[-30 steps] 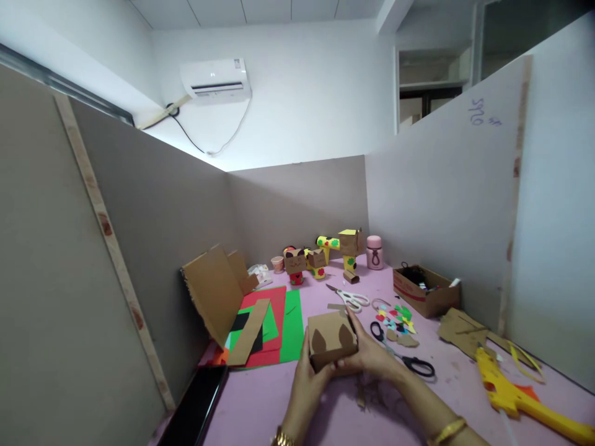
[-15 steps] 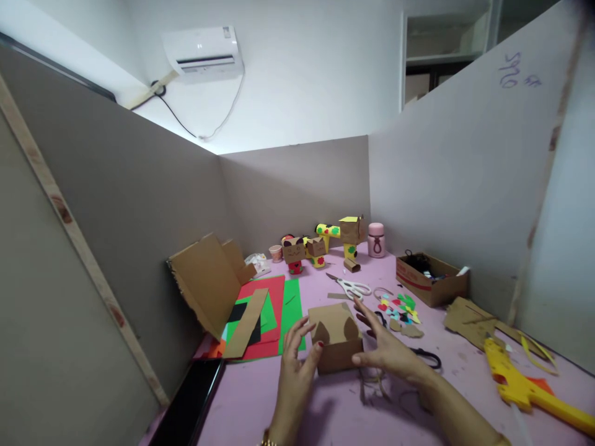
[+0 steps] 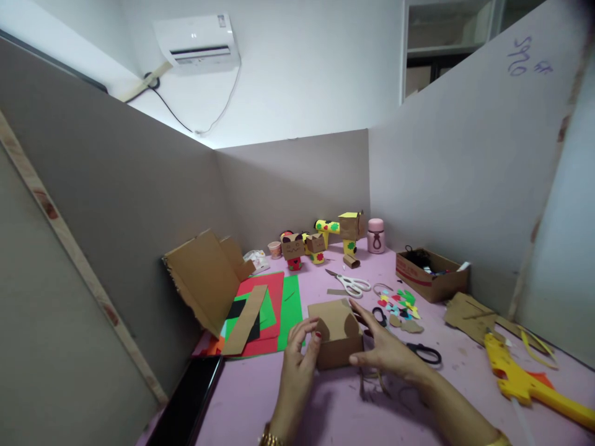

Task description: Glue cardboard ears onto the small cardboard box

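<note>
Head cam: small brown cardboard box (image 3: 335, 333) sits on the pink table (image 3: 260, 402). Left hand (image 3: 300, 357) and right hand (image 3: 382, 348) flank the box, fingers loosely spread, steadying its sides.

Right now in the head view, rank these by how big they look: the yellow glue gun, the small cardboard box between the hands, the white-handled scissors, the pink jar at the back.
1. Yellow glue gun, though it lies nearest the camera, so its lead is unsure.
2. Small cardboard box.
3. White-handled scissors.
4. Pink jar, farthest away, so likely understated.
</note>
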A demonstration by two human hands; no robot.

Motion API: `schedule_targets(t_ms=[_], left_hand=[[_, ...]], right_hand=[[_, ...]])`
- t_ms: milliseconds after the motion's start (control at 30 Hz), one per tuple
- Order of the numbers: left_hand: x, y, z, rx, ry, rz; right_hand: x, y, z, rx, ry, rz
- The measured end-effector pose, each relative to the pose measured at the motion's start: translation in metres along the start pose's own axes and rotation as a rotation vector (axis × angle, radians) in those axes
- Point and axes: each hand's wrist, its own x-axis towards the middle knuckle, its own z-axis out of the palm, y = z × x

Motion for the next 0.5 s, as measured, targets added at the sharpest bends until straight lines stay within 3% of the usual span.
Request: schedule_targets(t_ms=[500], left_hand=[[0.001, -0.009, 0.003, 0.009, 0.017, 0.015]], right_hand=[[0.004, 0.006, 0.013, 0.105, 0.012, -0.010]])
